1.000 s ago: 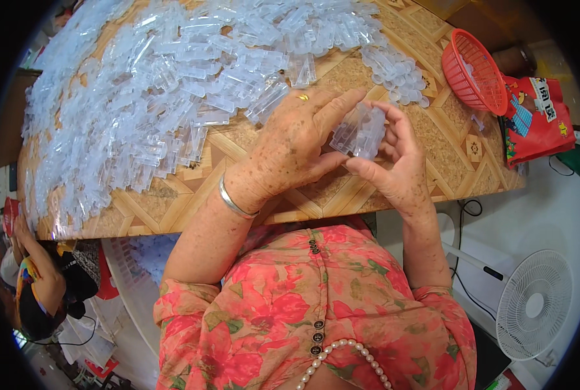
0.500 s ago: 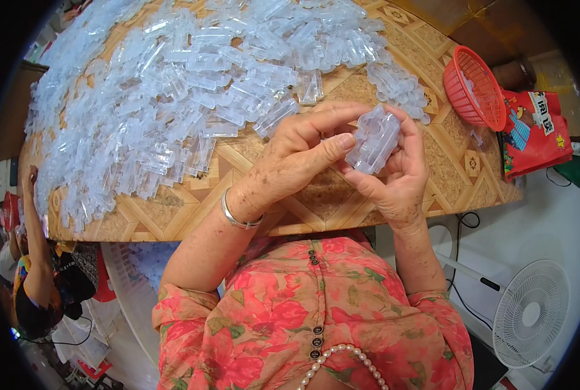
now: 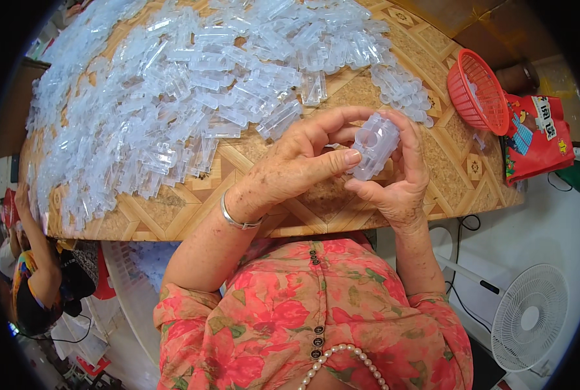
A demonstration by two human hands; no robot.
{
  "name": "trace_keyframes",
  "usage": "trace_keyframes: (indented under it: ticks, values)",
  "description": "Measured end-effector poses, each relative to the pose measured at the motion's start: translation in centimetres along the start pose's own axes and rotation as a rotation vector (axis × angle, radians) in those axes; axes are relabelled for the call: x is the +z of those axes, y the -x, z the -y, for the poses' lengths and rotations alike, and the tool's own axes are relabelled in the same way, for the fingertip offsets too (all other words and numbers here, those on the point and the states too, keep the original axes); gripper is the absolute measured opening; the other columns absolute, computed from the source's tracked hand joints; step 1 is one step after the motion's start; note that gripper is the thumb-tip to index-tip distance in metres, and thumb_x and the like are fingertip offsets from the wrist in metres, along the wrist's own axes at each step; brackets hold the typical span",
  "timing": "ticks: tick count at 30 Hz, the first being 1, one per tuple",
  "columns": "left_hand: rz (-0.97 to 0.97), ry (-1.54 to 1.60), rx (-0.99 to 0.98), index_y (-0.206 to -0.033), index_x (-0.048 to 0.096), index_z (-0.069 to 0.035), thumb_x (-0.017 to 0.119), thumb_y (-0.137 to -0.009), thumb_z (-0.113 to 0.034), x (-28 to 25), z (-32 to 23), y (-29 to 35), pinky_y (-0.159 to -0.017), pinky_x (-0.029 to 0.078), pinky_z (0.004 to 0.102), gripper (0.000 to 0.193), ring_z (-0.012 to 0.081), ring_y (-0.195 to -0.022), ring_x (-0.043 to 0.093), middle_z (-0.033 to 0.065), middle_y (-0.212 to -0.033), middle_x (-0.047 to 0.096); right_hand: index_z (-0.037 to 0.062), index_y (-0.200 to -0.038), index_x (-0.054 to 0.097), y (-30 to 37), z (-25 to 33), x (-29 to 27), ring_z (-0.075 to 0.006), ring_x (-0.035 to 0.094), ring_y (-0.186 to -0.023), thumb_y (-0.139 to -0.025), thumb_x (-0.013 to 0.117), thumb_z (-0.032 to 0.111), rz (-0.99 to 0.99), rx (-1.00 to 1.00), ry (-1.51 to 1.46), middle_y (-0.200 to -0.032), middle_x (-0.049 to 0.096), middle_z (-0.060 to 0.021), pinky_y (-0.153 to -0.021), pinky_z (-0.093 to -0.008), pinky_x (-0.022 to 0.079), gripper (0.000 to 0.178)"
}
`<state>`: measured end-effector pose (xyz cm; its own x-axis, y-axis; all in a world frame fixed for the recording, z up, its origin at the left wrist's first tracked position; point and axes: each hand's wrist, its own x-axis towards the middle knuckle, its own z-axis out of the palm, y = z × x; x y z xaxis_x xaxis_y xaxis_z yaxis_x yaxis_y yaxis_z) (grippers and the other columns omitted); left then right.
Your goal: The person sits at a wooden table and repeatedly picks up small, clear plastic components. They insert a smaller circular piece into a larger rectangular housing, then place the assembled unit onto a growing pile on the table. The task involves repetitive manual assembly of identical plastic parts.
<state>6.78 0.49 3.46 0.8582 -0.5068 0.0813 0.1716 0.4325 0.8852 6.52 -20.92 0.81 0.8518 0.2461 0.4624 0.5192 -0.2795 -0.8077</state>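
Note:
Between my two hands, above the near part of the table, is a small stack of clear plastic pieces [image 3: 376, 144], tilted, with rounded ends and moulded hollows. My left hand [image 3: 313, 146] grips it from the left, thumb against its lower side and fingers curled behind. My right hand [image 3: 404, 169] wraps its other side, fingertips at the top edge and thumb below. Beyond my hands lies a flat cluster of similar pieces [image 3: 400, 91]. A large heap of loose clear plastic pieces [image 3: 166, 104] spreads over the table to the left.
The wood-patterned table [image 3: 329, 211] has a curved near edge. At its right stand a red plastic basket [image 3: 475, 97] and a red printed bag [image 3: 540, 140]. A white fan [image 3: 529, 318] is at lower right. Another person's arm [image 3: 36, 240] reaches the table at far left.
The stack has turned slightly in my hands and now shows a round hollow. My right thumb has come off its lower edge a little; both hands stay in nearly the same place.

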Motion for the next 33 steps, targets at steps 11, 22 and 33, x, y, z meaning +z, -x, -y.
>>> trace_keyframes:
  ticks: [11, 22, 33]
  values:
    - [0.057, -0.061, -0.022, -0.157, 0.045, -0.001, 0.059, -0.106, -0.016, -0.2, 0.5, 0.3, -0.112, 0.045, 0.0357, 0.055, 0.0205, -0.131, 0.060, 0.0126, -0.143, 0.062, 0.0116, -0.147, 0.055, -0.7, 0.7, -0.1, -0.0277, 0.057, -0.132, -0.060, 0.101, 0.029, 0.023, -0.059, 0.030, -0.149, 0.052, -0.0136, -0.096, -0.0363, 0.057, 0.100]
    - [0.020, -0.112, -0.072, -0.152, 0.053, -0.001, 0.056, -0.109, -0.023, -0.3, 0.3, 0.1, -0.106, 0.048, 0.0316, 0.048, 0.0138, -0.124, 0.059, 0.0076, -0.136, 0.066, 0.0044, -0.142, 0.056, -0.8, 1.3, -0.2, -0.0361, 0.059, -0.129, -0.059, 0.099, 0.022, 0.008, -0.253, 0.338, -0.141, 0.059, -0.0169, -0.106, -0.0448, 0.052, 0.096]
    - [0.035, -0.079, -0.082, -0.152, 0.053, -0.001, 0.059, -0.107, -0.019, -0.4, 0.3, 0.2, -0.103, 0.049, 0.0300, 0.048, 0.0122, -0.119, 0.060, 0.0061, -0.132, 0.067, 0.0053, -0.143, 0.055, -0.8, 1.2, -0.3, -0.0347, 0.060, -0.129, -0.060, 0.098, 0.020, 0.033, -0.255, 0.322, -0.142, 0.060, -0.0163, -0.108, -0.0448, 0.051, 0.095]
